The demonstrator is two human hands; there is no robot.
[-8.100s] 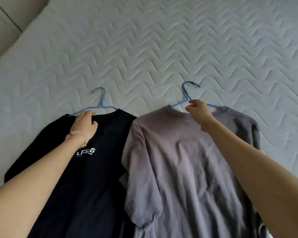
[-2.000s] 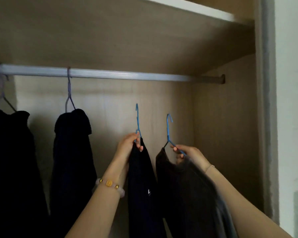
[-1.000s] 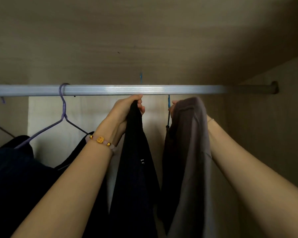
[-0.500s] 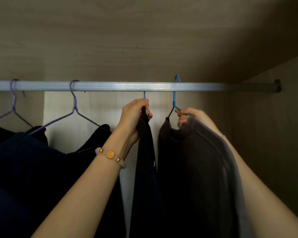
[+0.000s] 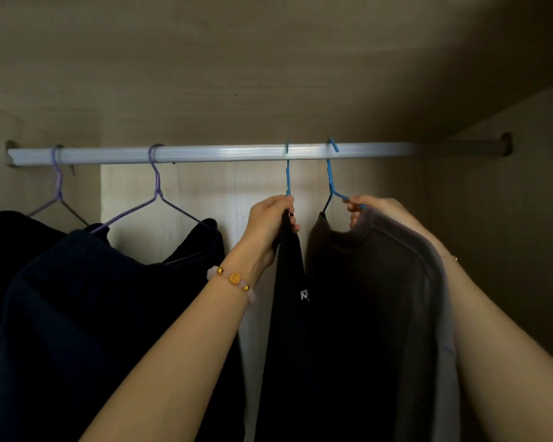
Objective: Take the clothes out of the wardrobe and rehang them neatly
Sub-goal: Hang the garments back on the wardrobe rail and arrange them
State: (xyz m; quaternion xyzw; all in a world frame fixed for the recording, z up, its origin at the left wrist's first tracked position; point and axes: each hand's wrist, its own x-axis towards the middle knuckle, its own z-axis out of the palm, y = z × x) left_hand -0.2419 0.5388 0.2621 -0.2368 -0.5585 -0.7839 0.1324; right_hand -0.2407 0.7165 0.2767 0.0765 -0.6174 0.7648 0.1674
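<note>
Inside the wardrobe a silver rail (image 5: 224, 153) runs across. Two blue hangers hook over it. My left hand (image 5: 268, 223) grips the neck of the left blue hanger (image 5: 287, 177), which carries a black T-shirt (image 5: 289, 314) seen edge-on with a small white print. My right hand (image 5: 380, 208) pinches the shoulder wire of the right blue hanger (image 5: 331, 183), which carries a grey T-shirt (image 5: 374, 298). Most of my right hand is hidden behind the grey collar.
Two purple hangers (image 5: 156, 193) hold dark garments (image 5: 87, 307) on the rail's left half. The wardrobe's top panel (image 5: 268, 74) sits close above the rail, and its right side wall (image 5: 508, 218) stands beyond the grey shirt.
I carried both shirts from the bed to the wardrobe. Both blue hooks now sit over the rail, and the shirts have dropped slightly and hang from it.
</note>
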